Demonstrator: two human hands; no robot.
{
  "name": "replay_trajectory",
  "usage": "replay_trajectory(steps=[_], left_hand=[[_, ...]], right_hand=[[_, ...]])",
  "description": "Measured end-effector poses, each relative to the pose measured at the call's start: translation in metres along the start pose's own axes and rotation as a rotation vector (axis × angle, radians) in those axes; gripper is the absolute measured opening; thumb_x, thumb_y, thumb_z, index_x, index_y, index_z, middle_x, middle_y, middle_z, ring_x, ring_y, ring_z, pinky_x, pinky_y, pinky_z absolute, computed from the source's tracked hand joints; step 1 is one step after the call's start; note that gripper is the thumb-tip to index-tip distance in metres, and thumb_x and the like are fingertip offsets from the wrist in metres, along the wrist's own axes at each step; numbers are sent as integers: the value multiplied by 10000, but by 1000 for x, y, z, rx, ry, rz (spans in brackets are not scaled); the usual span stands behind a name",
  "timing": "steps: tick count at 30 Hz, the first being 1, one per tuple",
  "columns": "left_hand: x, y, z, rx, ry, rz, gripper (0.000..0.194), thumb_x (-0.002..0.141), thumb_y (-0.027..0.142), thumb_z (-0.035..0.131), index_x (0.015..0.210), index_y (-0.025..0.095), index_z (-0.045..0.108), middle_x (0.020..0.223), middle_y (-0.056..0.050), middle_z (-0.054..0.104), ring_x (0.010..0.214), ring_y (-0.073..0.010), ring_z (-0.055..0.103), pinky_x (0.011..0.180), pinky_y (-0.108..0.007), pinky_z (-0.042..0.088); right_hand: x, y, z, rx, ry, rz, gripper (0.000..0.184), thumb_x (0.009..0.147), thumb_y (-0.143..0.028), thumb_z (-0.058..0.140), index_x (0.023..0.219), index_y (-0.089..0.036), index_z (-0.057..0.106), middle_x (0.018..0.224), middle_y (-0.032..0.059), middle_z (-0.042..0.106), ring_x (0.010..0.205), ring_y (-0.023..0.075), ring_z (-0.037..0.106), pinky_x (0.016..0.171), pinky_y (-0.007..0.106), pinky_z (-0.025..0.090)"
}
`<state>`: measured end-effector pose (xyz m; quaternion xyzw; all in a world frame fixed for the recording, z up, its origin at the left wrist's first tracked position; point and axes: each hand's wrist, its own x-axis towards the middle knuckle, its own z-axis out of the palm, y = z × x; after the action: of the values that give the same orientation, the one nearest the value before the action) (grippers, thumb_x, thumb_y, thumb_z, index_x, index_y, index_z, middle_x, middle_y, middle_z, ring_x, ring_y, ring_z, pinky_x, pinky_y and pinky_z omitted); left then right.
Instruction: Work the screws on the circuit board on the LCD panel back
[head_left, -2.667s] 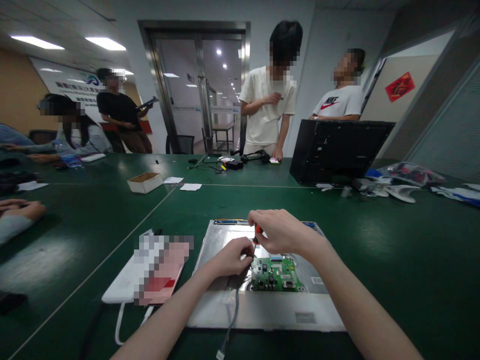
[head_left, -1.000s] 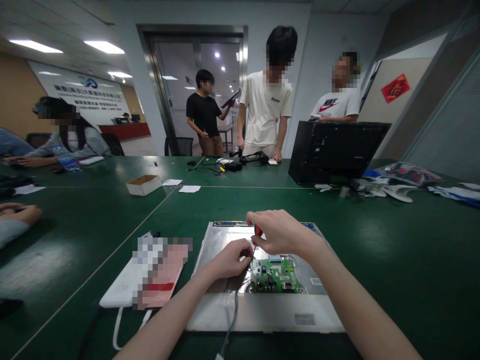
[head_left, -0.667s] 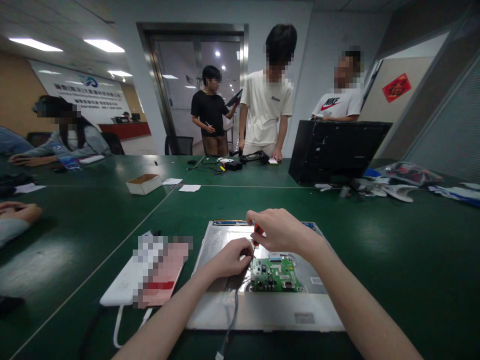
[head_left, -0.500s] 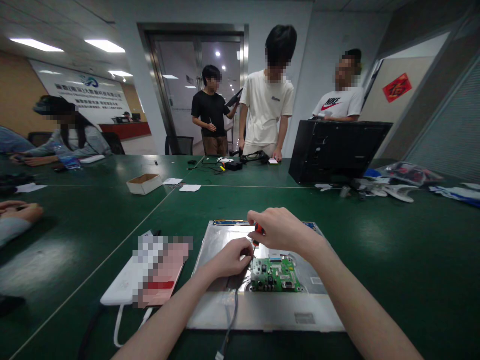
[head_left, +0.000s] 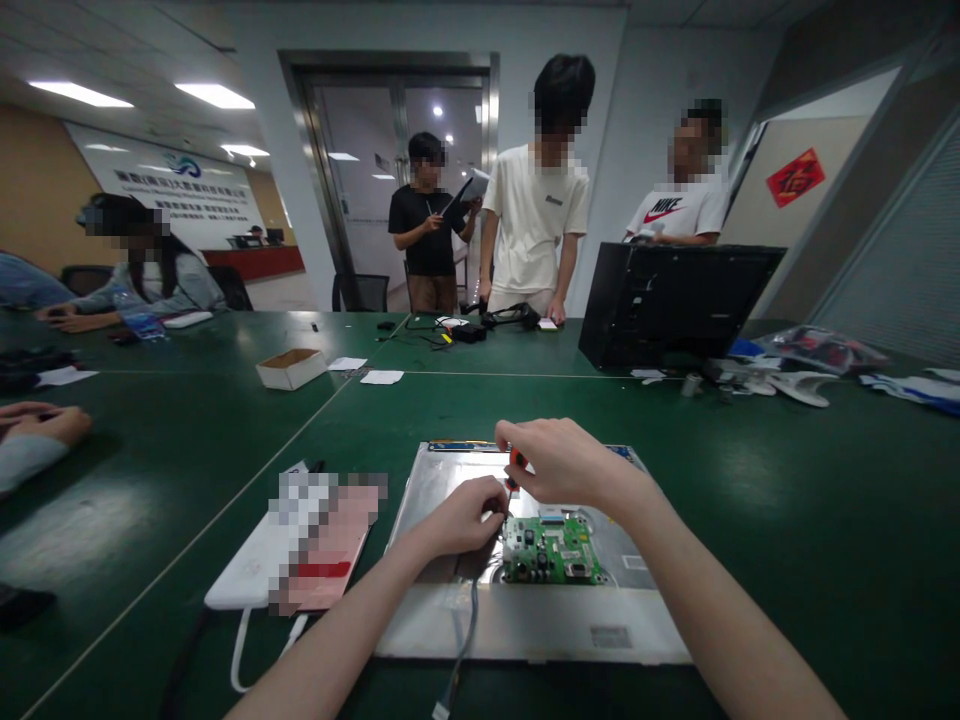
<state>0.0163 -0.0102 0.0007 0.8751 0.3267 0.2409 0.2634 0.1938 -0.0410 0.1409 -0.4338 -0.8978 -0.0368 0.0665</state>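
My right hand (head_left: 562,462) grips a screwdriver with an orange-red and black handle (head_left: 516,466), held upright with its shaft pointing down. The shaft meets the upper left corner of a green circuit board (head_left: 555,550). My left hand (head_left: 469,515) is closed beside that corner, thumb and fingertips pinched close to the shaft; what they hold is hidden. Beneath both hands lies a silver metal display panel (head_left: 540,625), and the board sits on its back. A grey cable (head_left: 471,620) runs from under my left hand over the panel's front edge to a white connector (head_left: 440,711).
A white power bank (head_left: 255,560) and a pink phone-like slab (head_left: 330,560) lie left of the panel, with white cables. Further off are an open box (head_left: 291,369), papers (head_left: 382,377) and a black monitor housing (head_left: 675,305). A co-worker's hands (head_left: 45,425) rest at the left edge.
Both my hands and the screwdriver stay at the same corner of the board. In the background a person in black has walked right to the door and now lifts sheets on a clipboard.
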Motion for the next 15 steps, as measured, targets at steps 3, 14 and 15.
replay_trajectory(steps=[3,14,15], left_hand=[[0,1,-1,14,-8,-4,138,711,81,488,793,151,575,787,-20,590,714,-147,503,647,-238,389],[0,0,0,21,-1,4,170,709,80,497,832,149,592,804,-24,599,714,-150,502,655,-239,389],[0,0,0,22,-3,4,176,710,80,497,838,150,594,805,-23,598,713,-150,501,654,-239,388]], right_hand=[[3,-1,0,-60,9,27,157,862,-323,551,986,-228,540,802,17,691,681,165,608,518,271,191],[-1,-1,1,49,19,-43,229,767,-216,571,993,-221,532,892,8,686,744,166,620,535,262,235],[0,-2,1,51,18,-45,227,766,-210,567,990,-219,531,889,8,686,740,164,620,531,261,232]])
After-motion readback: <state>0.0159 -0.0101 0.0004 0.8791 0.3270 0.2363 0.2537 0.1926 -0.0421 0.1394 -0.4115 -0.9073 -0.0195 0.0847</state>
